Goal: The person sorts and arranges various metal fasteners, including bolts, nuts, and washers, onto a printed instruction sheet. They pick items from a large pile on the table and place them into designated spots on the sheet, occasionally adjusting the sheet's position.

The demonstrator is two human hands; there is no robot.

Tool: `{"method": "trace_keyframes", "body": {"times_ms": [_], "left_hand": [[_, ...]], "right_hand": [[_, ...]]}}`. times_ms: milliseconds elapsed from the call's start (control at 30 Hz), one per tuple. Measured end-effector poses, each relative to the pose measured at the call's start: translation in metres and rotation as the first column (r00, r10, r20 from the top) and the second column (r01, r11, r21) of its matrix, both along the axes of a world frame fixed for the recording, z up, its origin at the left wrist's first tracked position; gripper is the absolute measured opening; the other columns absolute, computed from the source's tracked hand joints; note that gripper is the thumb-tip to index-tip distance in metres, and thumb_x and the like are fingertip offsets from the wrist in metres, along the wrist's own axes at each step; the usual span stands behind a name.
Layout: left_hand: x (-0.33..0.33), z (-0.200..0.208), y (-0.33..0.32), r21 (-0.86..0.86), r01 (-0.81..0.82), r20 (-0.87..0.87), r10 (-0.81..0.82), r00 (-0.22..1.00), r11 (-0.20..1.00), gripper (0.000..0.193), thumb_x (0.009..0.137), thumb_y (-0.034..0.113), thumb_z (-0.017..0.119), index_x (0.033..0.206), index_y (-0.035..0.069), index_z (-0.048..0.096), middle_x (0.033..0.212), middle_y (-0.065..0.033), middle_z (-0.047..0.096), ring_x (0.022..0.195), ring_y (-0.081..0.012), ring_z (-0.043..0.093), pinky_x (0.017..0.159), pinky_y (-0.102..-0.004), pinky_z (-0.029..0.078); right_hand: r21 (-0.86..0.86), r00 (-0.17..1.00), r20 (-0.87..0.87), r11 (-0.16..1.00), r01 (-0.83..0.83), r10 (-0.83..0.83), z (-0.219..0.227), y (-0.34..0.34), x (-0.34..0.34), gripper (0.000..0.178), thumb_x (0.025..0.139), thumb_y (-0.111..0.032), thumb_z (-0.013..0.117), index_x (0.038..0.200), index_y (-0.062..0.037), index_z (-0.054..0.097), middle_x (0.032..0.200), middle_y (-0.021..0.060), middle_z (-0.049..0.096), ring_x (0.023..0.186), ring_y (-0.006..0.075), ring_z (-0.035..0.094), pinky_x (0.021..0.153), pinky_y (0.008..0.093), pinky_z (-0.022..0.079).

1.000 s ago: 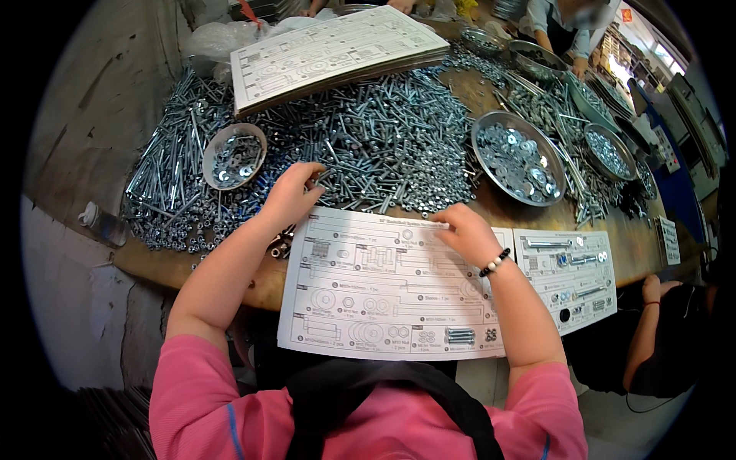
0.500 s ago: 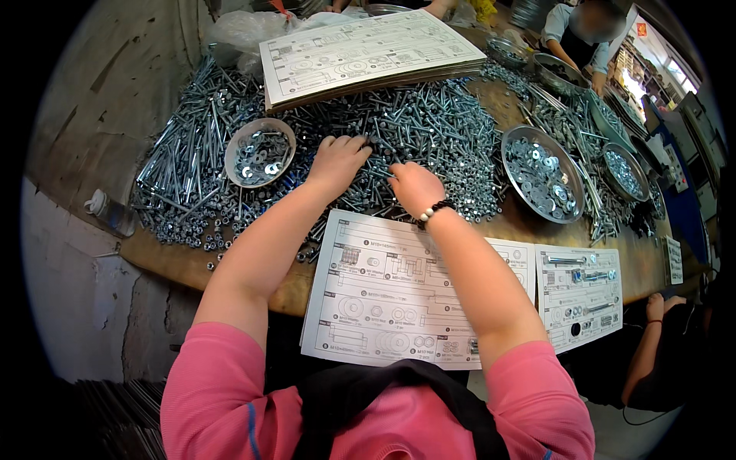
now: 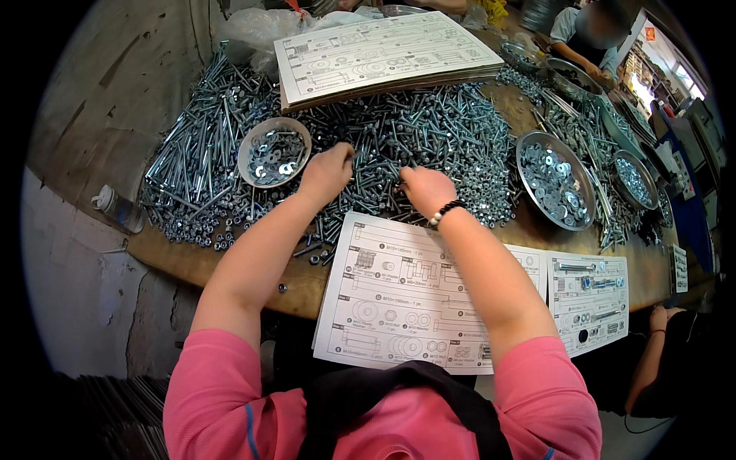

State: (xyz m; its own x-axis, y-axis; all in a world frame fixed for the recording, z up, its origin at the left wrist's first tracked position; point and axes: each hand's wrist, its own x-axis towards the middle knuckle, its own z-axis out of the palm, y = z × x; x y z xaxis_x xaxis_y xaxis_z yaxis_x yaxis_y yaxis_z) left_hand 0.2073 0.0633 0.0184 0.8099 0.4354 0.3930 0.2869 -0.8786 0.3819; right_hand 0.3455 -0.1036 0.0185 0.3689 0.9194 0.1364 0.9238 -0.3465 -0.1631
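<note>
My left hand point(image 3: 328, 175) is over the heap of metal bolts point(image 3: 368, 142), just right of a white bowl of washers point(image 3: 270, 156). Its fingers are curled inward, and whatever they hold is hidden. A short way to the right, my right hand point(image 3: 429, 190) has thumb and fingers pinched together low over the bolts. Something small and dark shows at those fingertips, too small to name. Below both hands lies a printed sheet point(image 3: 368, 287) with line drawings of hardware, partly covered by my right forearm.
A stack of printed cards point(image 3: 391, 54) rests on the heap's far side. At right are a metal bowl of washers point(image 3: 529, 157) and a second sheet point(image 3: 606, 272) with hardware on it. A clear bottle point(image 3: 119, 211) stands at left. Another person point(image 3: 586, 42) works at the far right.
My left hand has drawn back a little, nearer the white bowl, and its fingers have curled in. My right hand's fingers have closed further. The whole view has shifted slightly.
</note>
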Motion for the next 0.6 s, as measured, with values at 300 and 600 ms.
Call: {"method": "trace_keyframes", "body": {"times_ms": [300,600], "left_hand": [[0.017,0.003,-0.022,0.237,0.147,-0.056,-0.137,0.989,0.960,0.034,0.076,0.004,0.054,0.108,0.011,0.058,0.103,-0.0057,0.057,0.095,-0.0265,0.054,0.081,-0.0388,0.043],[0.036,0.006,-0.025,0.062,0.328,-0.295,-0.296,0.908,0.943,0.025,0.075,0.006,0.059,0.100,0.010,0.063,0.095,-0.0081,0.058,0.091,-0.0273,0.056,0.077,-0.0356,0.046]], "right_hand": [[0.215,0.956,-0.277,0.964,0.158,-0.095,0.001,-0.031,0.026,0.015,0.081,-0.020,0.052,0.089,-0.0105,0.060,0.085,0.0122,0.063,0.078,0.0314,0.059,0.068,0.0406,0.048],[0.157,0.931,-0.354,0.975,0.157,-0.093,0.022,-0.041,0.019,0.017,0.082,-0.017,0.053,0.096,-0.0093,0.060,0.090,0.0114,0.064,0.084,0.0294,0.059,0.072,0.0384,0.048]]}}
